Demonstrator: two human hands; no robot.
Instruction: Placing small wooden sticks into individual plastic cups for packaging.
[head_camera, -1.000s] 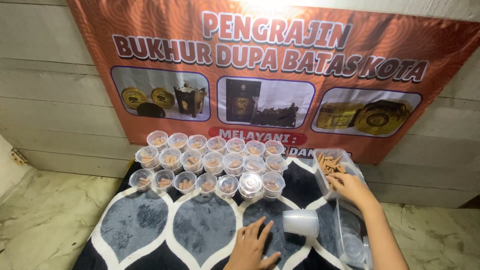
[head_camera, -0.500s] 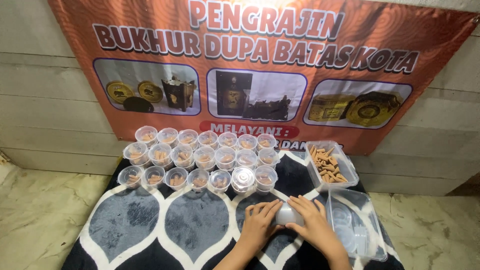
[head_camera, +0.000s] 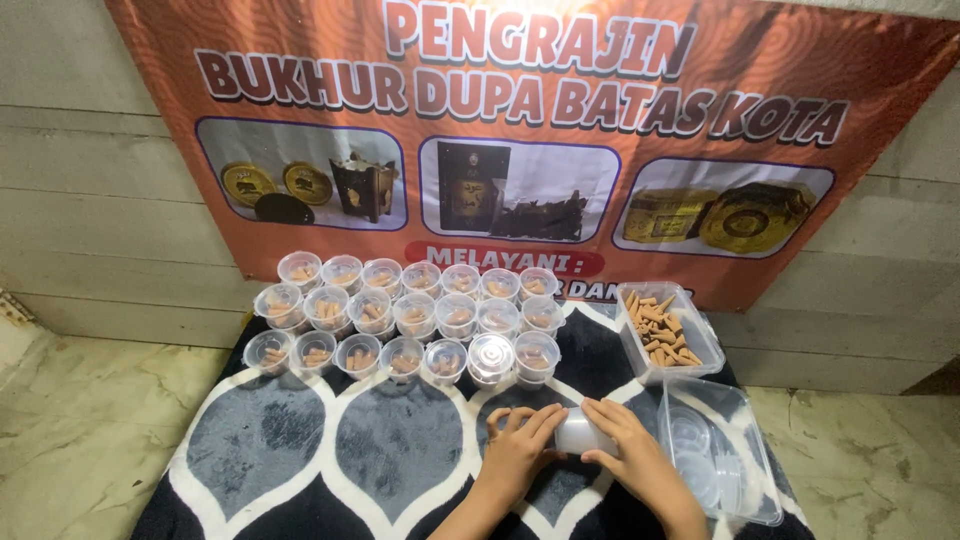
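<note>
Both hands grip one small clear plastic cup (head_camera: 578, 432) lying on its side on the patterned mat (head_camera: 300, 450), near the mat's front right part: left hand (head_camera: 520, 450) fingers curled on its left end, right hand (head_camera: 625, 450) wrapped over its right end. Three rows of filled clear cups (head_camera: 405, 318) sit along the mat's back edge, one lidded cup (head_camera: 491, 355) in the front row. At the right edge, a tub of brown cones (head_camera: 668, 330), and a tub of lids (head_camera: 715, 450) just beside the right hand.

clear glossy plastic cup (head_camera: 578, 432), soft matt patterned rug (head_camera: 300, 450), glossy printed banner (head_camera: 300, 80)
</note>
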